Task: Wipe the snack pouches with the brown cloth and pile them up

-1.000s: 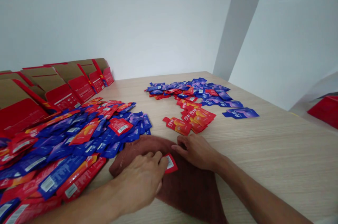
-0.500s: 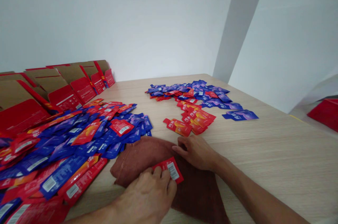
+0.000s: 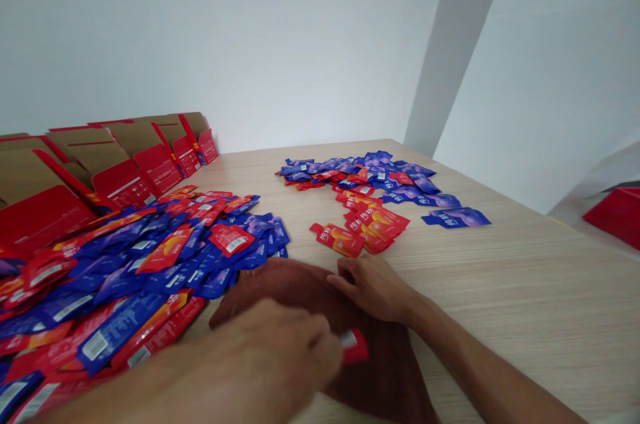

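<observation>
My left hand (image 3: 287, 354), smeared by motion, is closed on a red sachet (image 3: 356, 347) whose white barcode label partly shows beyond the fingers; the hand covers the rest of it. Beneath lies a brown cloth (image 3: 370, 384), spread on the table. At the cloth's upper right edge rests my right hand (image 3: 375, 287), fingers curled in and thumb stretched along the fabric, gripping the edge. Just beyond this hand lie several red-orange sachets (image 3: 377, 224), overlapping with their fronts up. A big heap of blue and red sachets (image 3: 165, 264) spreads left of the cloth.
Open red cardboard boxes (image 3: 157, 167) with brown insides stand in a row at the back left. A second pile of mostly blue sachets (image 3: 360, 171) lies at the far end of the wooden table (image 3: 525, 277). A red object (image 3: 615, 214) is beyond its right edge.
My left hand has lifted and shifted slightly, and the red sachet in it has moved right and a little down in view. My right hand has stayed in place.
</observation>
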Available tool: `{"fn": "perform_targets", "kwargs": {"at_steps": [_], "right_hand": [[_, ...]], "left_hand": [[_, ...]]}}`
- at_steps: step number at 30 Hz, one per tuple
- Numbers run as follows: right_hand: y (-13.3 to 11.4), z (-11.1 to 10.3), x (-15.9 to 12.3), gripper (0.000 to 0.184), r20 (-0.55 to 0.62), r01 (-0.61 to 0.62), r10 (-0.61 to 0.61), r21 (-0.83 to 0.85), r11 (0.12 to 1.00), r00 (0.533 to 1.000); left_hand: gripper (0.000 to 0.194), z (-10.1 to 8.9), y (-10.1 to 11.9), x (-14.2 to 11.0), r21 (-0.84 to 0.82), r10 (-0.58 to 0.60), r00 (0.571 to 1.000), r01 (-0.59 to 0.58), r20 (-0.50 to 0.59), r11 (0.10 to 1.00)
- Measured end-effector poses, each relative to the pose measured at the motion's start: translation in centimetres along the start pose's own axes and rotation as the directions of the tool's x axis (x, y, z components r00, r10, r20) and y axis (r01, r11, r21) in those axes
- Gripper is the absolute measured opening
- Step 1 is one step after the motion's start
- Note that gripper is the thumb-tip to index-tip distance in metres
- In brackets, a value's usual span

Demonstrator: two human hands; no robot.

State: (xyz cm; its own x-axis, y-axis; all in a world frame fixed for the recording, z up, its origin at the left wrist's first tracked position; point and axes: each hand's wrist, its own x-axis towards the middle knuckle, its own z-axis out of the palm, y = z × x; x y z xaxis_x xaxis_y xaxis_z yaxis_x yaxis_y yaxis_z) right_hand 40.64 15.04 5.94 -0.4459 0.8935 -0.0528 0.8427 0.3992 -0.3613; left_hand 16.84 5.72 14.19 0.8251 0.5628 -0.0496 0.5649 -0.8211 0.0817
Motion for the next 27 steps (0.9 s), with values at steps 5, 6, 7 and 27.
{"fn": "perform_targets", "kwargs": {"at_steps": [5,6,7,27], "right_hand": [[0.2,0.2,0.1,0.039,-0.007,0.011,-0.011,0.007,1.000,1.000],[0.2,0.3,0.1,0.039,-0.007,0.012,-0.012,0.007,1.000,1.000],[0.2,0.3,0.1,0.039,-0.007,0.011,-0.011,0.008,1.000,1.000],[0.4,-0.1,0.1,0.036,0.009,0.021,-0.022,0.051,0.998,1.000]], "left_hand": [[0.024,-5.7,-11.4,0.7,0.492,-0.272,0.961,0.260,-0.049,0.831],[0.031,-5.9,-13.7,0.8,0.572,-0.331,0.943,0.292,-0.037,0.766],[0.036,-5.9,-15.7,1.0,0.618,-0.401,0.916,0.309,0.010,0.723],[0.047,-0.9,-15.6,13.7,0.312,-0.265,0.948,0.202,0.175,0.928]]}}
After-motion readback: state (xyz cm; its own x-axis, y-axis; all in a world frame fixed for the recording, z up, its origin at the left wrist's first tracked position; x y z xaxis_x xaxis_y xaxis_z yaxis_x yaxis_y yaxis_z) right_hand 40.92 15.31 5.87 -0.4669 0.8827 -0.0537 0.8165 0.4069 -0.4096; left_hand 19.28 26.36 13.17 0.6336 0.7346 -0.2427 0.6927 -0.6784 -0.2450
